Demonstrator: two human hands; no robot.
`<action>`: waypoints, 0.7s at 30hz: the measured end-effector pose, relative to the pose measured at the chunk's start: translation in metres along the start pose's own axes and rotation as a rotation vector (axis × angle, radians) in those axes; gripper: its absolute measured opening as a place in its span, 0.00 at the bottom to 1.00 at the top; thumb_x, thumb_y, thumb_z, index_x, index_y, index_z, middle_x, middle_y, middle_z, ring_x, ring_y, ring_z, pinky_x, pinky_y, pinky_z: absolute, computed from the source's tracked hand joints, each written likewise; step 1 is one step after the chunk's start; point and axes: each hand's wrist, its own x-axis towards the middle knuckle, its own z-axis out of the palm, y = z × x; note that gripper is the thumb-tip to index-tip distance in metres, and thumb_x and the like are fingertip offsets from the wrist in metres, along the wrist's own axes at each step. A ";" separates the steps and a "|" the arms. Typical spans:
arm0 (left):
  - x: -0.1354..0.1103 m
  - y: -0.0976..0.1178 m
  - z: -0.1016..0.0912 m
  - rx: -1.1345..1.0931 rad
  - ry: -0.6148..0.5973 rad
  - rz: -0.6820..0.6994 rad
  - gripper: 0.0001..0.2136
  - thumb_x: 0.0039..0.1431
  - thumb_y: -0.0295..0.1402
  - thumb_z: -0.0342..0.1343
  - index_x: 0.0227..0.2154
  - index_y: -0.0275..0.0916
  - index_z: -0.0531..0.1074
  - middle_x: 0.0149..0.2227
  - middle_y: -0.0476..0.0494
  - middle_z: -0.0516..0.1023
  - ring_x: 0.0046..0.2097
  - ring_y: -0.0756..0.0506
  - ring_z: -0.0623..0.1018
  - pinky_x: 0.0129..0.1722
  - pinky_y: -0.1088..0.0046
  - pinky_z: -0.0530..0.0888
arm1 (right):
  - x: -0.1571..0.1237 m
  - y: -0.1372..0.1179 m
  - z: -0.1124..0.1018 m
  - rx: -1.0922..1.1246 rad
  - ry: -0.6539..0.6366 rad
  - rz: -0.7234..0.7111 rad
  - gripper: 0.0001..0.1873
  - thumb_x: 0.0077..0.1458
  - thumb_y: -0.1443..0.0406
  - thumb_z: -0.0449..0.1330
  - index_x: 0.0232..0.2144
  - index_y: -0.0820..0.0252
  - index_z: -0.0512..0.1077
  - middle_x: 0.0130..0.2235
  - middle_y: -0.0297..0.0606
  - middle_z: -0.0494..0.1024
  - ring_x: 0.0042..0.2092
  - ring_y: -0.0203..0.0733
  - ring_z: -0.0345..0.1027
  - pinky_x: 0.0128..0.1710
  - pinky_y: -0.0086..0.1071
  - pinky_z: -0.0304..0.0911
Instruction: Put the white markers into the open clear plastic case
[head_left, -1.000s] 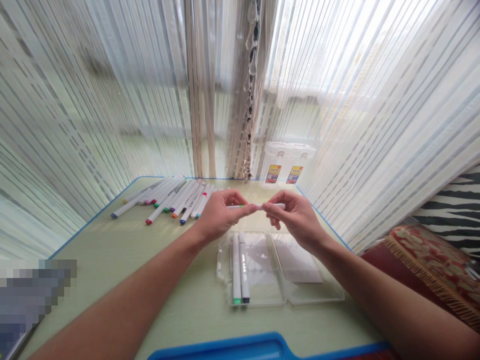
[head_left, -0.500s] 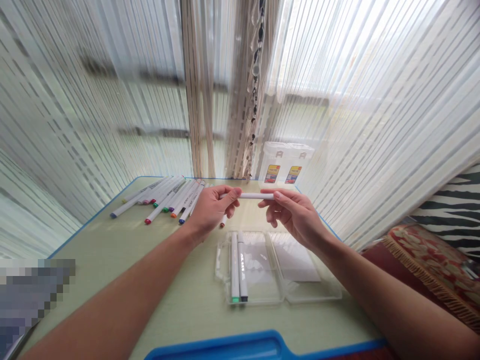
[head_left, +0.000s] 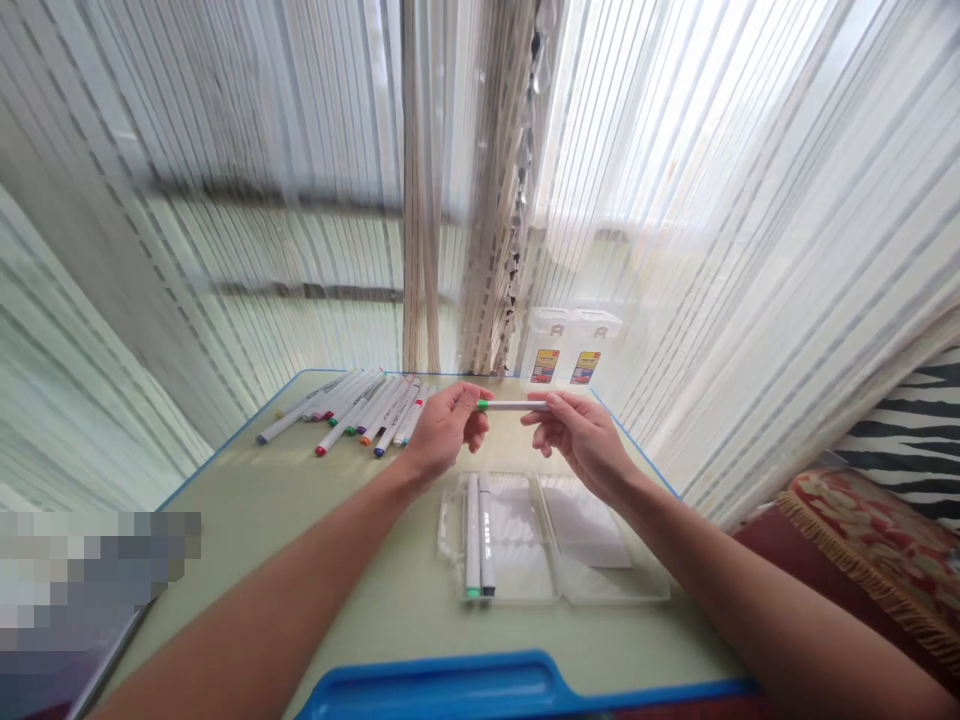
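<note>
Both hands hold one white marker (head_left: 511, 405) level above the table; its left end is green. My left hand (head_left: 444, 432) pinches that green end between thumb and fingers. My right hand (head_left: 581, 436) grips the other end. Below them an open clear plastic case (head_left: 600, 575) lies flat on the table, with two markers (head_left: 478, 535) side by side in its left half. A row of several markers (head_left: 360, 408) with coloured caps lies at the far left of the table.
The table (head_left: 337, 560) is pale green with a blue rim. Two white containers (head_left: 568, 348) with labels stand at the far edge against striped curtains. A blue plastic object (head_left: 450, 688) lies at the near edge. Patterned cushions (head_left: 885, 540) sit to the right.
The marker has shifted right through my left hand, so its green end now shows at my left fingertips. The view has tilted, so everything sits slightly farther right.
</note>
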 end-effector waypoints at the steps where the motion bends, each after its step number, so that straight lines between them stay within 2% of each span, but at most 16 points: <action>1: 0.001 0.000 0.001 -0.006 0.008 0.008 0.15 0.63 0.44 0.53 0.37 0.34 0.71 0.23 0.50 0.71 0.19 0.53 0.69 0.18 0.78 0.65 | 0.001 0.001 0.000 0.006 0.008 -0.001 0.18 0.52 0.55 0.67 0.38 0.65 0.77 0.31 0.43 0.83 0.22 0.36 0.72 0.18 0.26 0.63; 6: 0.013 0.002 0.005 0.005 0.043 0.023 0.16 0.60 0.45 0.55 0.35 0.34 0.71 0.19 0.52 0.68 0.18 0.53 0.67 0.18 0.78 0.63 | 0.006 0.002 0.000 0.000 0.077 -0.021 0.21 0.48 0.52 0.68 0.35 0.65 0.77 0.29 0.43 0.82 0.21 0.35 0.71 0.17 0.27 0.63; 11: 0.023 0.014 0.007 0.053 -0.004 0.017 0.14 0.58 0.43 0.56 0.32 0.34 0.71 0.18 0.53 0.65 0.17 0.54 0.65 0.17 0.78 0.61 | 0.012 -0.002 -0.001 0.036 0.107 -0.051 0.18 0.48 0.54 0.68 0.31 0.65 0.76 0.26 0.42 0.81 0.19 0.34 0.70 0.16 0.26 0.63; 16: 0.010 0.018 0.000 0.068 0.002 0.002 0.15 0.57 0.42 0.56 0.35 0.33 0.72 0.23 0.48 0.70 0.21 0.52 0.69 0.20 0.76 0.65 | 0.012 -0.002 -0.002 0.068 0.071 -0.020 0.15 0.51 0.57 0.67 0.30 0.66 0.76 0.26 0.43 0.81 0.19 0.35 0.71 0.16 0.26 0.63; 21: -0.003 0.009 -0.008 0.058 0.055 0.016 0.17 0.57 0.42 0.57 0.39 0.32 0.73 0.28 0.45 0.75 0.23 0.52 0.70 0.22 0.75 0.67 | 0.011 -0.001 -0.003 0.071 0.035 0.021 0.11 0.54 0.60 0.65 0.31 0.66 0.76 0.27 0.43 0.81 0.20 0.34 0.71 0.17 0.25 0.65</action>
